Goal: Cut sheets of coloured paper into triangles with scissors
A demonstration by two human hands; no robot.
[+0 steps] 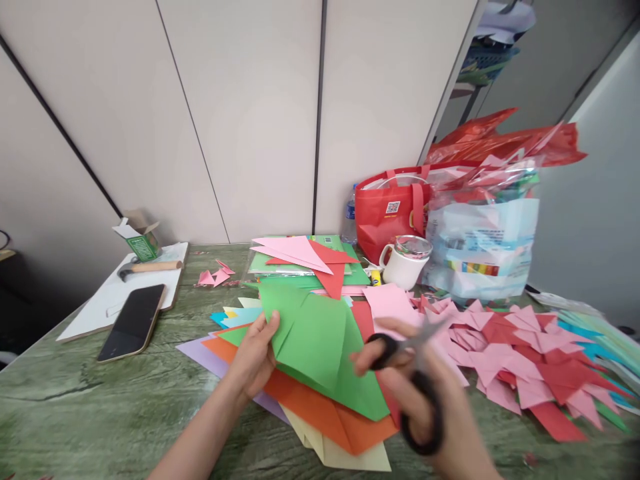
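My left hand (259, 353) pinches the left edge of a creased green paper sheet (313, 337) between thumb and fingers. Black-handled scissors (425, 393) are in my right hand (440, 413), with fingers through the handle loops; motion blurs them. The blades point up and to the right, apart from the green sheet. Beneath the green sheet lie folded orange paper (325, 413), cream paper (350, 453) and purple paper (205, 357), fanned out on the table. Part of this pile is hidden by my hands and the green sheet.
Pink and red folded paper pieces (530, 360) heap on the right. Behind stand a white mug (406, 261), a red bag (385, 220) and a filled plastic bag (483, 247). At left lie a phone (133, 322), a hammer (150, 267) and a small green box (141, 245).
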